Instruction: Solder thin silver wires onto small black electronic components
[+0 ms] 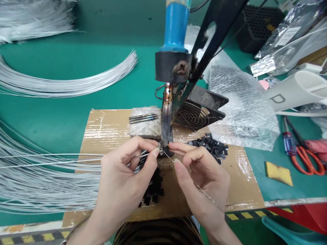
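My left hand (pixel 125 177) is pinched closed on a thin grey wire (pixel 76 159) that runs off to the left, holding its end under the tip of a mounted soldering iron (pixel 166 115). My right hand (pixel 201 177) is pinched closed on a strand of solder wire (pixel 204 192) and touches a small black part (pixel 167 151) at the iron's tip. Both fingertips meet just below the tip. Several small black parts (pixel 153 190) lie under my left hand on a taped cardboard sheet (pixel 107 131).
Bundles of grey wires (pixel 38 183) lie at the left, and a curved bundle (pixel 63 85) at the back. A pile of black parts (pixel 213 146), a small fan (pixel 196 110), bubble wrap (pixel 240 109), scissors (pixel 304 156), a screwdriver (pixel 287 137) and a yellow sponge (pixel 279 173) are to the right.
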Action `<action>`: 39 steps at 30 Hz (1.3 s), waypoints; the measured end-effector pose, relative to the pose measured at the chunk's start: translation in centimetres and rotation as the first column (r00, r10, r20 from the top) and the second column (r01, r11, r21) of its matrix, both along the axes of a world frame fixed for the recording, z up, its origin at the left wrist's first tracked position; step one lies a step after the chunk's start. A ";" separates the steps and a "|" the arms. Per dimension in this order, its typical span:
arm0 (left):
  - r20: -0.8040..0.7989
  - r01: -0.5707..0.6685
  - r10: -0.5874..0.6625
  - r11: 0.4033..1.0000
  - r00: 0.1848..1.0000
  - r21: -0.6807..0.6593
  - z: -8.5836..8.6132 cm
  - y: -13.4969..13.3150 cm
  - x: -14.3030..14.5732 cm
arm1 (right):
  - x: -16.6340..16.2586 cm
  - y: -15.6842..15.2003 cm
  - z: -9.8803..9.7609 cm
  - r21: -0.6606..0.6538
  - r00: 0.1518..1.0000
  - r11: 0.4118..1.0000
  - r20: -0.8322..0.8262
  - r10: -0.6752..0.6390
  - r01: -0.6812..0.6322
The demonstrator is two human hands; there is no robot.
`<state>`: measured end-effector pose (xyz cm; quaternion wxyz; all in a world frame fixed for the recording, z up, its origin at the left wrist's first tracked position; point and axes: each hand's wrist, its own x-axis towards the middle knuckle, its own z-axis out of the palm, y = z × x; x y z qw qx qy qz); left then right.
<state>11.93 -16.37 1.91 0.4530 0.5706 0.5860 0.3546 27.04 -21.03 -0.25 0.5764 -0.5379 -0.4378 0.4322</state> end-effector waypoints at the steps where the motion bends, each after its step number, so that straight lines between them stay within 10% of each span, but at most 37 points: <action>1: 0.000 -0.004 0.004 1.000 1.000 -0.004 0.0 0.0 0.0 | 0.0 0.0 0.0 -0.006 1.000 1.000 0.005 0.000 0.000; 39: 0.029 -0.029 0.029 1.000 0.999 0.005 -0.1 -0.2 0.0 | -0.3 -0.1 -0.3 0.015 1.000 1.000 0.018 -0.002 0.001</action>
